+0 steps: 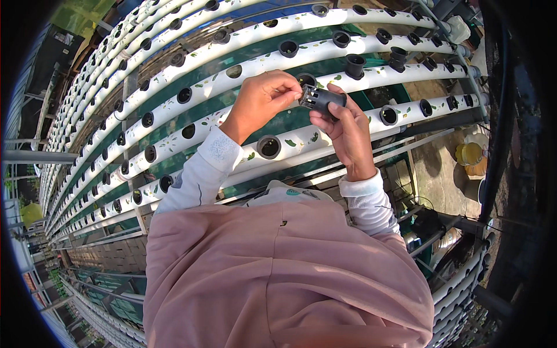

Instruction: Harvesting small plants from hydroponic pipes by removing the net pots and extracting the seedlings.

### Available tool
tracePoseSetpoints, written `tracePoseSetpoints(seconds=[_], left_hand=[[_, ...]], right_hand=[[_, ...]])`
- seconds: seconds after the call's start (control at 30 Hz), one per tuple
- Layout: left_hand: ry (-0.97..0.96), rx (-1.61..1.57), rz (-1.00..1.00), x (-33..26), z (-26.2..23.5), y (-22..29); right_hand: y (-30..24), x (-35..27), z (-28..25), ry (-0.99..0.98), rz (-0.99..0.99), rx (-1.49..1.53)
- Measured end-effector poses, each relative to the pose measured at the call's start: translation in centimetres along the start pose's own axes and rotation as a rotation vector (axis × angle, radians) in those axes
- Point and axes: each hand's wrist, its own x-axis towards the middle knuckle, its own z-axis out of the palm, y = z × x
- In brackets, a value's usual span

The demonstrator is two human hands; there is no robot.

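Observation:
My right hand (pixel 345 130) grips a small black slotted net pot (pixel 321 98), held on its side above the white pipes. My left hand (pixel 261 98) pinches at the pot's open mouth with its fingertips. Both hands hover over a white grow pipe (pixel 174 104) with round holes. Just below the hands, one hole holds a black pot (pixel 269 147). What is inside the held pot is hidden.
Several white pipes (pixel 371 43) run in rows across the frame, with black pots (pixel 354 65) in many holes and small leaves stuck on them. A yellow container (pixel 471 153) sits on the ground at right. More pipe racks (pixel 464 278) lie at the lower right.

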Motion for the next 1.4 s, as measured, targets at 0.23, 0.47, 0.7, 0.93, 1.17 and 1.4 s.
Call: tracePoseSetpoints(seconds=[0.23, 0.47, 0.7, 0.93, 1.17, 1.4], left_hand=[[-0.029, -0.063, -0.149, -0.2, -0.1, -0.5], [0.087, 0.047, 0.136, -0.9, 1.1, -0.5], [-0.096, -0.465, -0.337, -0.3, -1.3, -0.5], [-0.132, -0.218, -0.185, -0.3, -1.1, -0.3], [0.083, 0.081, 0.1, -1.0, -0.1, -1.1], [0.12, -0.644, -0.423, -0.8, 1.3, -1.1]], right_hand=[[0.7, -0.5, -0.1, 0.004, 0.001, -0.022], [0.0, -0.1, 0.0, -0.017, 0.006, 0.04], [-0.9, 0.1, 0.8, -0.063, -0.04, -0.162], [-0.9, -0.1, 0.7, -0.063, -0.023, -0.198], [-0.7, 0.5, 1.4, -0.046, -0.157, -0.31], [-1.5, 1.4, 4.4, -0.019, -0.77, -1.123]])
